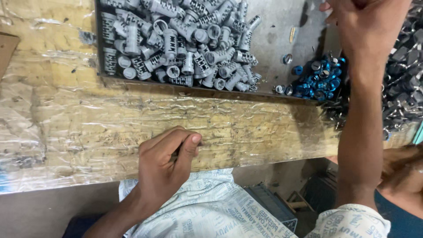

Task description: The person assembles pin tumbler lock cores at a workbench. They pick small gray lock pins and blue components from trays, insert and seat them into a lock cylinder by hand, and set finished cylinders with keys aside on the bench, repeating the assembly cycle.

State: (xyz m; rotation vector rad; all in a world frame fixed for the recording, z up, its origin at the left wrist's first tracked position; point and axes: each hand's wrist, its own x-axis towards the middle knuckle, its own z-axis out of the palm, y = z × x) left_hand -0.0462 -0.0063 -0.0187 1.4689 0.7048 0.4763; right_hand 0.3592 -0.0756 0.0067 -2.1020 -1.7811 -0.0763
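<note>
My left hand (165, 163) rests on the plastic-covered wooden bench (88, 128) near its front edge. Its thumb and fingers are pinched together on a small dark part that is mostly hidden. My right hand (365, 22) reaches far up over the right end of a shallow grey metal tray (282, 39). Its fingers are curled and cut off by the top edge of the frame, so I cannot tell what they hold. Just below that hand lies a heap of small blue rings (321, 77). A large pile of grey slotted tube pieces (185, 44) fills the tray's left part.
A heap of dark metal clips (403, 79) lies right of the tray, behind my right forearm. A cardboard corner (6, 48) sticks in at the left edge. Below the bench front are my printed shirt and a dark crate (269, 205).
</note>
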